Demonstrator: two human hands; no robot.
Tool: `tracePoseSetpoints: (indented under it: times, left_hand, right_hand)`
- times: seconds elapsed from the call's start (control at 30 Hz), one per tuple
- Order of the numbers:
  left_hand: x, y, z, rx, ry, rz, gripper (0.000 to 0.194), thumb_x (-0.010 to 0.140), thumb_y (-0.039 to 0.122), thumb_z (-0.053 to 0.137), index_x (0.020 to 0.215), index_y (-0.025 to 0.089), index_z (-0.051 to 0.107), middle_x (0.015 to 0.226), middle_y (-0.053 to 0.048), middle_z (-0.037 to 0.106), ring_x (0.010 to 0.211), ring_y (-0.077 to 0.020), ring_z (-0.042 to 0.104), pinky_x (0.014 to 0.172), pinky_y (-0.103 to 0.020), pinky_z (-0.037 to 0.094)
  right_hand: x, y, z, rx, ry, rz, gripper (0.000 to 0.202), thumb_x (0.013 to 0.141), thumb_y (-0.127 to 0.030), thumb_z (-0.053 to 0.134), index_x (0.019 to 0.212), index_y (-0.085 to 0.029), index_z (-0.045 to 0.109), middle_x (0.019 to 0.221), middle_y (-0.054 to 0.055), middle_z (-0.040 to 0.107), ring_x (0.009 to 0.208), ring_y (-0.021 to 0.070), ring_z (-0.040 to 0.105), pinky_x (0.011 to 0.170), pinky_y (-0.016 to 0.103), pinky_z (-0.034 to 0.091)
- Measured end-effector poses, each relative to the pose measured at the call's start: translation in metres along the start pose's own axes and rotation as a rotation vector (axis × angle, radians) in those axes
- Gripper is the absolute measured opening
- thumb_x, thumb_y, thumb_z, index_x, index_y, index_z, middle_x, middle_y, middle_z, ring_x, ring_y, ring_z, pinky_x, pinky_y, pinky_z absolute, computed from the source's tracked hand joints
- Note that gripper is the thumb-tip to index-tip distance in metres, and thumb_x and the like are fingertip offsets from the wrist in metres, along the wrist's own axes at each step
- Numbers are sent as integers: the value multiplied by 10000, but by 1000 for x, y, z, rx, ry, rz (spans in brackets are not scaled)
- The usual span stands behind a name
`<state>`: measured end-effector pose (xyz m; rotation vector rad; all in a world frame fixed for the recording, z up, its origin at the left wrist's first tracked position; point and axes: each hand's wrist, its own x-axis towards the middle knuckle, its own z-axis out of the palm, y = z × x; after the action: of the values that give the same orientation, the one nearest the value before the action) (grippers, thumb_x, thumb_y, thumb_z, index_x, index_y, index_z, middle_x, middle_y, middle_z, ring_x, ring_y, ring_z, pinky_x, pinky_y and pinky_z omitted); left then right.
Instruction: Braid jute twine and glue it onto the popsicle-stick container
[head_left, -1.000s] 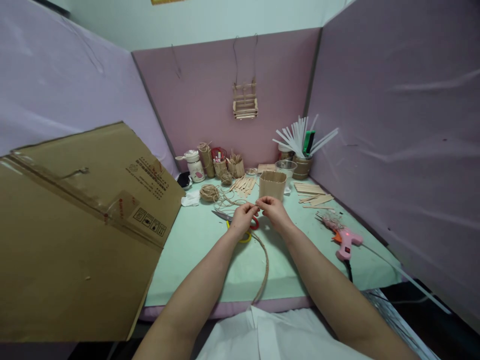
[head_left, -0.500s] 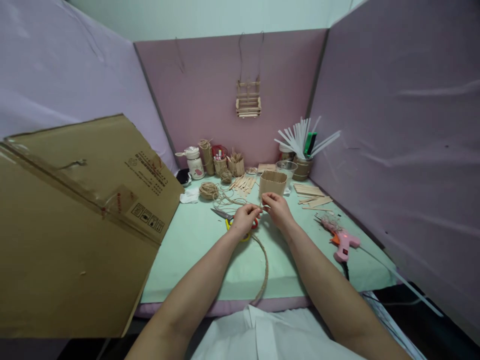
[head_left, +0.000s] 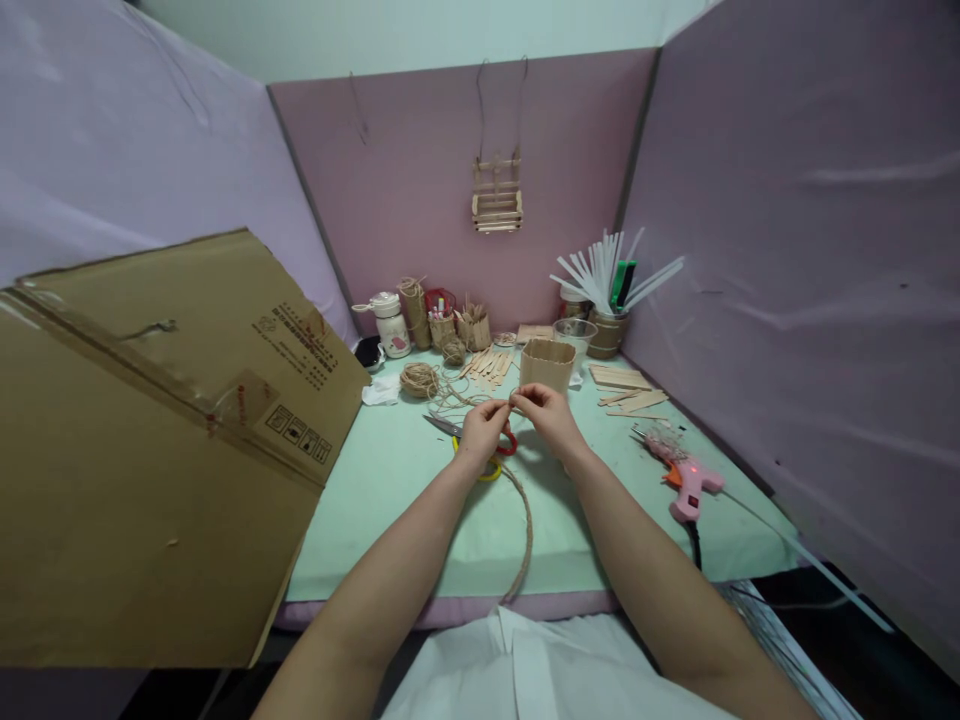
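My left hand (head_left: 482, 432) and my right hand (head_left: 550, 420) meet fingertip to fingertip over the middle of the table, both pinching jute twine. From beneath my left hand a thick braided-looking length of the twine (head_left: 529, 530) curves down to the table's front edge. Loose strands (head_left: 454, 400) trail from the hands back to a twine ball (head_left: 418, 380). Scissors (head_left: 442, 426) with yellow and red handles lie under my left hand, partly covered by it. Just behind my right hand stands a brown cardboard-like container (head_left: 547, 365).
A pink glue gun (head_left: 690, 485) lies at the right, near wooden sticks (head_left: 634, 402). Stick cups, a white bottle (head_left: 390, 328) and a holder of white glue sticks (head_left: 606, 335) line the back. A large cardboard box (head_left: 187, 450) blocks the left side.
Both hands have shifted slightly left, and their fingertips have come closer together on the twine. More of the scissors' red handle shows.
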<state>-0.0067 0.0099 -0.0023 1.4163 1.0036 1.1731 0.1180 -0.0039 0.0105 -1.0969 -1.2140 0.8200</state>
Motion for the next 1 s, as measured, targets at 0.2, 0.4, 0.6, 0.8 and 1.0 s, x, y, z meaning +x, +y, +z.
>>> tracePoseSetpoints:
  times: [0.2, 0.4, 0.6, 0.8, 1.0]
  left_hand:
    - [1, -1, 0, 54, 97, 44, 177, 711, 297, 570, 759, 155, 663, 625, 9, 581, 574, -101, 475, 544, -216, 345]
    - [0, 1, 5, -190, -33, -136, 234, 687, 366, 609, 762, 144, 608, 557, 21, 539, 424, -47, 351, 433, -189, 246]
    - [0, 1, 4, -215, 4, -135, 231, 649, 354, 659, 707, 137, 607, 623, -12, 582, 499, -61, 442, 478, -190, 330]
    - [0, 3, 1, -132, 72, -47, 158, 677, 304, 606, 692, 148, 622, 624, -3, 571, 542, -86, 464, 501, -205, 338]
    - [1, -1, 2, -2, 39, 6, 122, 696, 238, 557, 734, 158, 640, 659, -6, 600, 600, -110, 509, 584, -228, 388]
  right_hand:
    - [-2, 1, 2, -105, -82, -84, 187, 673, -372, 640, 649, -191, 600, 660, -7, 579, 661, 144, 500, 657, 282, 387]
    - [0, 2, 2, 5, 60, 54, 249, 671, -434, 626, 677, -188, 593, 632, 1, 580, 629, 148, 498, 602, 271, 382]
    - [-1, 2, 2, 6, 18, 30, 229, 669, -413, 638, 671, -187, 599, 655, 15, 602, 658, 160, 520, 652, 287, 412]
    - [-3, 0, 4, -89, -5, -14, 195, 672, -382, 630, 712, -192, 621, 709, 18, 620, 702, 171, 537, 683, 296, 428]
    - [-4, -2, 4, -198, 2, -124, 138, 705, -336, 588, 693, -199, 599, 709, 14, 603, 703, 166, 532, 690, 294, 417]
